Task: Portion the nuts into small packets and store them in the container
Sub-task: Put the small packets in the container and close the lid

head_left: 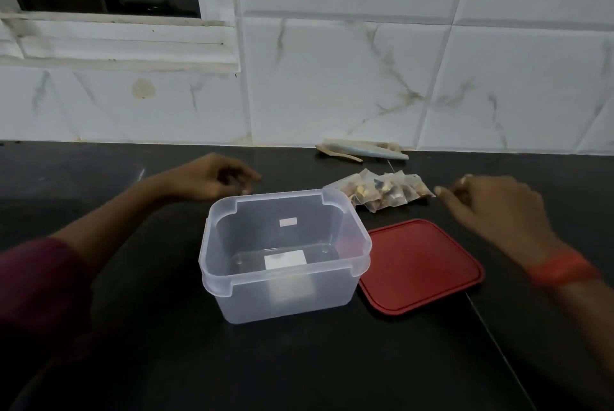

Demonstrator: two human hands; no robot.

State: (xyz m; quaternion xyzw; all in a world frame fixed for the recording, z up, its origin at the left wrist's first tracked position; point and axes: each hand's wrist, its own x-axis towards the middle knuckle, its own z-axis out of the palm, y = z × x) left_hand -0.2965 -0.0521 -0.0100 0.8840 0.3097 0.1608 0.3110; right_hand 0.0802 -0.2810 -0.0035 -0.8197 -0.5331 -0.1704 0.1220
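Observation:
A clear plastic container [352, 264] stands open and empty on the black counter, with only a white label on its floor. Its red lid [422, 264] lies flat to its right. Several small clear packets of nuts [382, 191] lie in a row behind the lid. My left hand [212, 178] hovers just behind the container's far left corner, fingers loosely curled and holding nothing. My right hand [491, 208] is blurred, just right of the packets, with its fingertips close to the end packet; it holds nothing that I can see.
Rolled-up bags [362, 149] lie against the white tiled wall at the back. A louvred window [113, 11] is up on the left. The black counter [299, 370] runs across the whole foreground.

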